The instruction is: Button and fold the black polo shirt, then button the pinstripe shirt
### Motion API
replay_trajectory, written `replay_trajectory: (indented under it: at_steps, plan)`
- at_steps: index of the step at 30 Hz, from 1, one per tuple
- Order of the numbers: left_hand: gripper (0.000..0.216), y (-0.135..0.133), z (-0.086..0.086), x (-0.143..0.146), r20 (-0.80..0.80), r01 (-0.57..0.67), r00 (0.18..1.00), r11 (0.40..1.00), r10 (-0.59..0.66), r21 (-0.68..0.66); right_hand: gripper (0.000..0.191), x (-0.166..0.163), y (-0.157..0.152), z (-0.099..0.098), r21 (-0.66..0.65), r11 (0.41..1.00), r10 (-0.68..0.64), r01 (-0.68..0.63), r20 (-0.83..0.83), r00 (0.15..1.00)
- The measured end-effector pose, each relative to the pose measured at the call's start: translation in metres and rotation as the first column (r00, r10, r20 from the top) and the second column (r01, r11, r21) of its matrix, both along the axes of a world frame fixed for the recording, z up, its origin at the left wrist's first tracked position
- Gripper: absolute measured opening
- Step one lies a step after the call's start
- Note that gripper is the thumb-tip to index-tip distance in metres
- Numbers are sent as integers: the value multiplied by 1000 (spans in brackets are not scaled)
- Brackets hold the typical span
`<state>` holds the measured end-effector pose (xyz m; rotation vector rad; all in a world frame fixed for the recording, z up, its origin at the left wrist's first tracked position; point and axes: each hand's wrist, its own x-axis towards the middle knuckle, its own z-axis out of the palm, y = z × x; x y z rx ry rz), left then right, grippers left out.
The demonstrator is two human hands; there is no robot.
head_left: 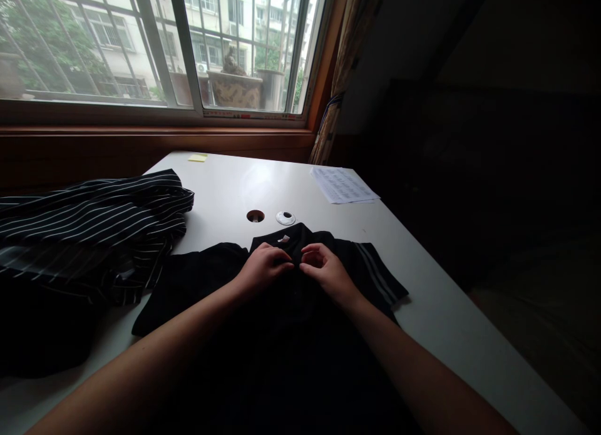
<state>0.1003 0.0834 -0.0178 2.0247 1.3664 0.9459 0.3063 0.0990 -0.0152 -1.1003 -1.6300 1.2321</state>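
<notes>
A black short-sleeved shirt (291, 353) lies spread on the white table, its collar pointing away from me. A small white label (283, 239) shows inside the collar, and grey stripes run along the right sleeve's edge. Just below the collar, my left hand (267, 266) pinches the front of the shirt between thumb and fingers. Facing it, my right hand (328, 272) has its thumb and fingers curled into a ring, the tips close together at the same cloth. Dark fabric hides the details between the fingertips.
A heap of black-and-white striped clothing (94, 222) lies on the left of the white table (220, 197). Beyond the collar are a cable hole (255, 216) and its round cover (285, 218). Printed papers (345, 184) and a yellow note (198, 158) lie near the window.
</notes>
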Motion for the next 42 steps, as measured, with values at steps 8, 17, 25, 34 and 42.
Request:
replay_trajectory:
  at_steps: [8, 17, 25, 34, 42]
  plan:
    - [18, 0, 4, -1, -12, 0, 1000, 1000, 0, -24, 23, 1, -3, 2, 40, 998, 38, -39, 38, 999]
    - [17, 0, 8, 0, -38, 0, 999, 999, -1, -43, 24, 0, -5, 0, 62, 997, 38, -40, 35, 999]
    - [17, -1, 7, 1, -34, -15, 999, 999, 14, -47, 28, -2, -6, 0, 76, 996, 35, -36, 9, 999]
    - [18, -1, 6, 0, -34, -15, 999, 999, 14, -30, 34, -4, -12, 2, 98, 994, 34, -37, 38, 999]
    - [18, -1, 7, -1, -8, -12, 1000, 999, 12, -35, 28, -5, -12, 4, 43, 999, 10, -9, -23, 1000]
